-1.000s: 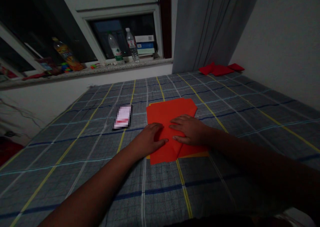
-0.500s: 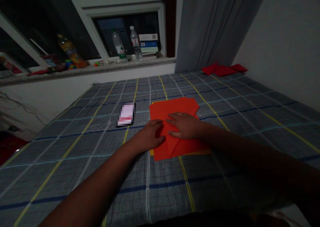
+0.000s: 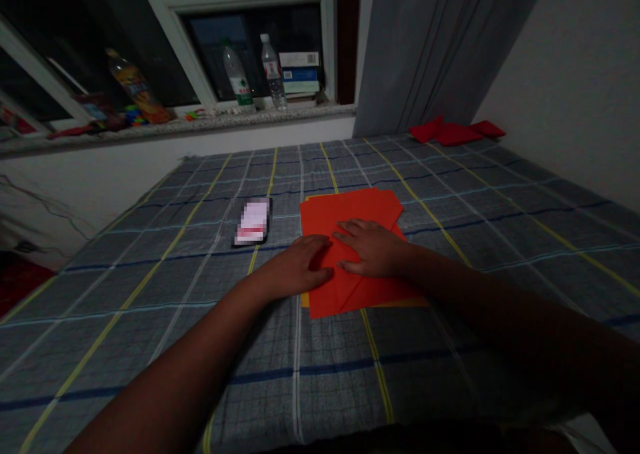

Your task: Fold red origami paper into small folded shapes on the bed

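Note:
A folded orange-red sheet of paper [image 3: 340, 207] lies on a checked grey cloth [image 3: 265, 394], its diagonal flap creased across the middle. From beneath it, thin edges of a yellow-orange sheet [image 3: 305, 301] stick out at the left and the near side. My left hand [image 3: 300, 267] rests at the paper's left edge, fingers bent, thumb apart from them. Flat on the folded flap lies my right hand [image 3: 377, 249], its fingers spread and pointing left. Part of the fold is hidden under the right hand.
A phone [image 3: 253, 221] with a blurred screen lies left of the paper. Red folded pieces [image 3: 455, 133] sit at the far right by the curtain [image 3: 415, 54]. Bottles [image 3: 239, 77] and stacked boxes [image 3: 300, 74] stand on the windowsill [image 3: 200, 127].
The view has shifted slightly, moving the sill up in the picture. Both hands stay on the paper in nearly the same places, and the flap looks pressed a little flatter.

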`<move>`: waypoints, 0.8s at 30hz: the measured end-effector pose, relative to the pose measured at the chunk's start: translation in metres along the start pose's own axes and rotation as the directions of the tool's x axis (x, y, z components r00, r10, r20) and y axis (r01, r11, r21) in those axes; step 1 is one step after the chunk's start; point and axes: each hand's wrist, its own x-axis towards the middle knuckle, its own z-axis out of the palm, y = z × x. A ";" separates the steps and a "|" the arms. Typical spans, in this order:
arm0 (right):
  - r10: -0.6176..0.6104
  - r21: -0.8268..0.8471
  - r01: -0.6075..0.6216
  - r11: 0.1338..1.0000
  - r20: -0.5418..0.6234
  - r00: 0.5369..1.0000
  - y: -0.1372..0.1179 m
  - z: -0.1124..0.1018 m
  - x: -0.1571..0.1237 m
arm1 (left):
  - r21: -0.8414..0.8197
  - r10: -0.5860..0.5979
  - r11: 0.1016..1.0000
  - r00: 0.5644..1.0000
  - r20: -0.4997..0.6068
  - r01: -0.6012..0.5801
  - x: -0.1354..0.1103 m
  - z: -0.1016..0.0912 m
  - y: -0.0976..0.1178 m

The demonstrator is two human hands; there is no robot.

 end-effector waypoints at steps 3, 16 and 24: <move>-0.004 0.001 0.004 1.000 -0.005 1.000 0.000 0.001 -0.001 | 0.012 0.004 1.000 1.000 0.017 -0.004 -0.001 -0.001 0.007; 0.081 0.106 -0.065 0.992 -0.160 0.984 0.020 -0.020 -0.020 | -0.028 0.022 0.999 0.989 -0.145 -0.026 0.000 0.011 0.000; 0.219 0.183 -0.174 0.968 -0.265 0.939 0.044 -0.034 -0.025 | -0.019 0.253 0.967 0.967 -0.021 -0.254 -0.003 0.002 0.007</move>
